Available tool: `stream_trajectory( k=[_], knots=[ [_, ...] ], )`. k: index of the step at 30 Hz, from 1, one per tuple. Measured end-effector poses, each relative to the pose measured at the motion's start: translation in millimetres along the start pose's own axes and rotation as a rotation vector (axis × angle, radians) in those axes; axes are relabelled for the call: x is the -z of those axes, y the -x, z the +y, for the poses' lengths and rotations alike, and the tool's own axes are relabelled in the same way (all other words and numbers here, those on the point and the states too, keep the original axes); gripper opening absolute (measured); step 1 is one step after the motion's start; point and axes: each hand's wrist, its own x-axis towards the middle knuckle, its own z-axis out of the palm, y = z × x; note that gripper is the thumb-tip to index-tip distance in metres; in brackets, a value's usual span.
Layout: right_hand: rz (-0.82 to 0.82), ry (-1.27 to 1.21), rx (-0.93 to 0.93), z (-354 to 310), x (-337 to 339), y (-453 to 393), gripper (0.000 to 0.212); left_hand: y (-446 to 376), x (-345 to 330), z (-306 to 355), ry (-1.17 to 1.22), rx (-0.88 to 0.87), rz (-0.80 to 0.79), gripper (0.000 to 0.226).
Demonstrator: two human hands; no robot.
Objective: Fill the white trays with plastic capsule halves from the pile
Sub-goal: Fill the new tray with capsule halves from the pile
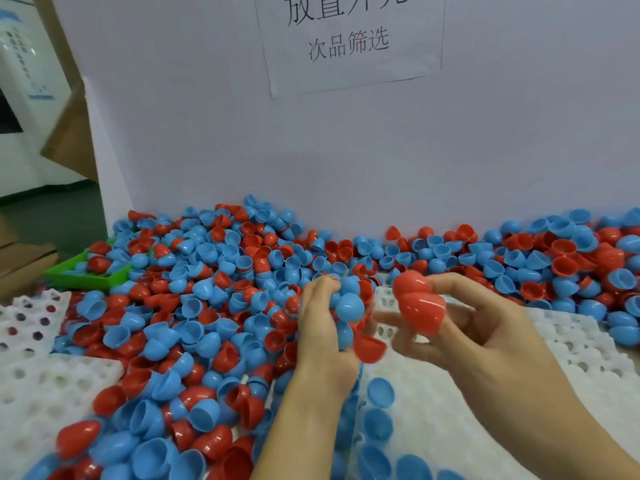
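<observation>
A big pile of red and blue plastic capsule halves [207, 306] covers the table up to the back wall. My left hand [322, 327] grips a bunch of blue and red halves [349, 308] at the pile's right edge. My right hand [460, 323] holds red capsule halves [420, 310] in its fingertips, lifted above the white tray [415, 393]. Several blue halves [379, 393] sit in that tray's wells near my left forearm. More white trays lie on the left [38, 386] and right [581, 348].
A green bin [86, 277] with a few halves sits at the far left, half buried by the pile. A white partition wall [346, 150] with a paper sign [349, 39] closes off the back. Cardboard boxes [20, 268] stand beyond the table's left edge.
</observation>
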Motion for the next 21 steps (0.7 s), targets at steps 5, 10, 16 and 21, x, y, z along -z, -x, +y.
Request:
stream_trajectory(
  k=[5, 10, 16, 21],
  knots=[
    [-0.069, -0.123, 0.063, -2.2, -22.2, 3.8, 0.02, 0.7, 0.7, -3.9, -0.041, 0.002, -0.066, 0.007],
    [0.14, 0.107, -0.027, 4.0, 0.8, -0.1, 0.015, -1.3, -1.4, -0.7, 0.016, 0.05, 0.002, 0.038],
    [0.082, 0.635, -0.221, 26.1, 27.5, -3.7, 0.014, -2.2, 1.2, 0.0, 0.052, 0.04, 0.019, 0.05],
    [-0.152, 0.811, -0.278, 35.2, 23.2, 0.7, 0.017, -1.3, 0.0, -0.9, 0.059, 0.048, 0.003, 0.049]
  ],
)
